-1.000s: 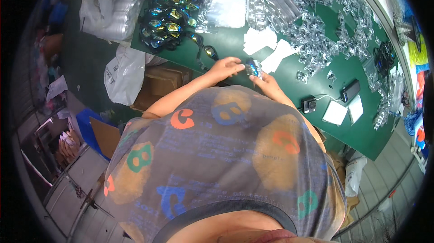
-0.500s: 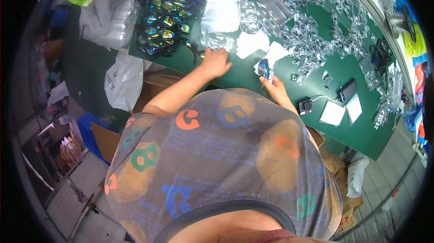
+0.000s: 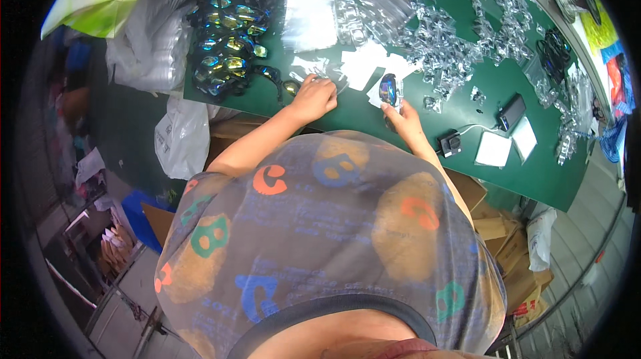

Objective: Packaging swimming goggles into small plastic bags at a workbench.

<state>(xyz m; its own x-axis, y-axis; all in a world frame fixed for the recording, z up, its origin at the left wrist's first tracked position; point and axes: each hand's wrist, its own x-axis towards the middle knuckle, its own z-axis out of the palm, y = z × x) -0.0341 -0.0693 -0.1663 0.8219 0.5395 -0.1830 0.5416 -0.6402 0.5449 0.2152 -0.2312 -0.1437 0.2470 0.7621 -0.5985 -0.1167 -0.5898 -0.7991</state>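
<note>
My right hand holds a pair of sunglasses with blue mirrored lenses upright over the green table. My left hand reaches left and pinches a clear plastic sleeve lying flat on the table. A heap of mirrored sunglasses lies at the table's left end, just beyond my left hand. White paper sheets lie between my two hands.
Many clear plastic sleeves cover the far middle of the table. A black box, a small black device and a white pad lie to the right. White bags and cardboard boxes stand below the table edge.
My hands were together on the sunglasses; my left hand has let go and moved left onto a plastic sleeve. My right hand has lifted the sunglasses slightly to the right.
</note>
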